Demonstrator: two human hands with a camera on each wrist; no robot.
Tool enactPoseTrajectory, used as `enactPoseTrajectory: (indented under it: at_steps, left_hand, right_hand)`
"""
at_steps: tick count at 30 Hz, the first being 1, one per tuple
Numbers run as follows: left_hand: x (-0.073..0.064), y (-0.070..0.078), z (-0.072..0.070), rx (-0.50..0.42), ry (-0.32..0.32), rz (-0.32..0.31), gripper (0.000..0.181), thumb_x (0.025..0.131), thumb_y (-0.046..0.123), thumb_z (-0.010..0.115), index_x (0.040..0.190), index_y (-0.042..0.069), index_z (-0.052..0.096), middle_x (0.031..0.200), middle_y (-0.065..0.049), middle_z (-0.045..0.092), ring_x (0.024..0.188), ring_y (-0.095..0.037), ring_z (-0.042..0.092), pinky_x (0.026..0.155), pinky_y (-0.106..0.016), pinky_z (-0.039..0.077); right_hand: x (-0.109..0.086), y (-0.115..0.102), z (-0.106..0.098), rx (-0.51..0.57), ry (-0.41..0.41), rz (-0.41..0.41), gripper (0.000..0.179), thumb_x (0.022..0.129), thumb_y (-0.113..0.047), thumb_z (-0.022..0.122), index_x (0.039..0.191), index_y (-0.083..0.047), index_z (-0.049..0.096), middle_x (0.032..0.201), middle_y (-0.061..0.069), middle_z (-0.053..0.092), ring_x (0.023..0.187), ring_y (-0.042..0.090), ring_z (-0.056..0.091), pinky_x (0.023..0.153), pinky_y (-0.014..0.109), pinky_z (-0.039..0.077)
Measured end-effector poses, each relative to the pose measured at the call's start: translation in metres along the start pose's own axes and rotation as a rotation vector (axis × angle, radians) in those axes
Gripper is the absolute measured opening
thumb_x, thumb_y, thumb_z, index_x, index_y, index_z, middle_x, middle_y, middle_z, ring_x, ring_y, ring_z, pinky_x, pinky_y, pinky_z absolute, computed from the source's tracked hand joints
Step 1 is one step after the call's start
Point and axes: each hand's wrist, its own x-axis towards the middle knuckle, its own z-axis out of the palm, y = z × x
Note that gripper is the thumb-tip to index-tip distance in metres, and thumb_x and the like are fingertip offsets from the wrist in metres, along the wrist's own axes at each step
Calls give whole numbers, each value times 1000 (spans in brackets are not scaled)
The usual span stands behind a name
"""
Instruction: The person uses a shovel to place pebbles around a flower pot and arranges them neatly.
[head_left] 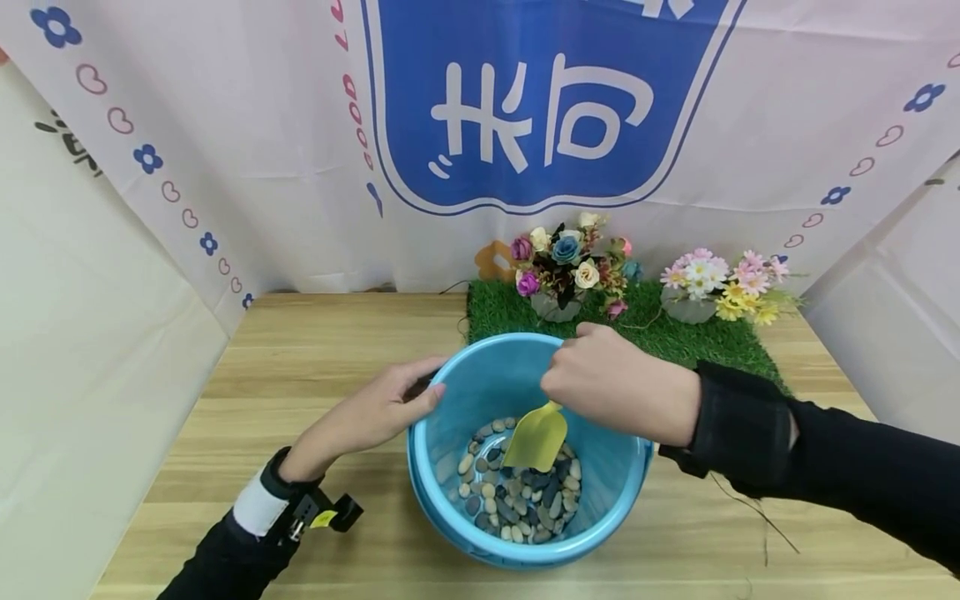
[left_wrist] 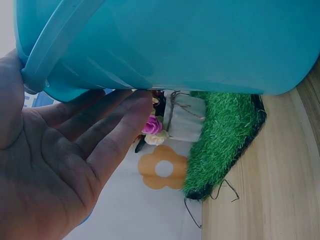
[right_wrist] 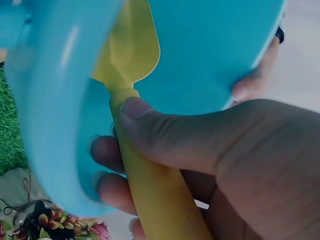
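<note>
A yellow shovel [head_left: 537, 437], broad-bladed and round-handled, slants down into the blue bucket [head_left: 513, 371] above smooth pale and dark pebbles [head_left: 517, 504]; the right hand [head_left: 607, 379] grips its handle, the left hand [head_left: 386, 400] holds the rim

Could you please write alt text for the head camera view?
A person's right hand holds a yellow scoop over pebbles inside a blue bucket, while the left hand holds the bucket's rim. Behind it, two flower arrangements stand on a grass-like mat.
</note>
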Motion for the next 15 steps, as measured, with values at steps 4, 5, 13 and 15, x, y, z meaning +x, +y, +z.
enactPoseTrajectory:
  at_steps: [4,5,13,15]
  left_hand:
    - [0,-1,0,0,-5,2,42,99,18,42,140,12,38,119,-15,57,85,-21,65,61,-34,57]
    - [0,-1,0,0,-5,2,42,99,18,42,140,12,38,119,-15,57,85,-21,65,61,-34,57]
    - [-1,-1,0,-10,0,-5,42,99,19,43,140,13,37,120,-15,56,84,-22,65,61,-34,57]
    - [-1,-1,0,-13,0,-5,42,99,19,43,140,13,37,120,-15,56,84,-23,65,61,-34,57]
  right_hand:
    - [4,-3,8,-17,-15,-21,49,83,-7,65,53,-22,29,49,-6,29,52,11,18,51,28,18]
    - [5,-3,9,-17,-14,-26,50,83,-7,65,53,-22,28,49,-6,28,52,11,18,51,28,18]
    - [7,-4,12,-26,-29,-63,47,82,-8,66,52,-22,31,48,-6,32,49,10,22,47,25,23]
    - [7,-4,12,-27,-34,-70,46,81,-8,66,52,-22,33,48,-6,32,48,9,23,46,24,27]
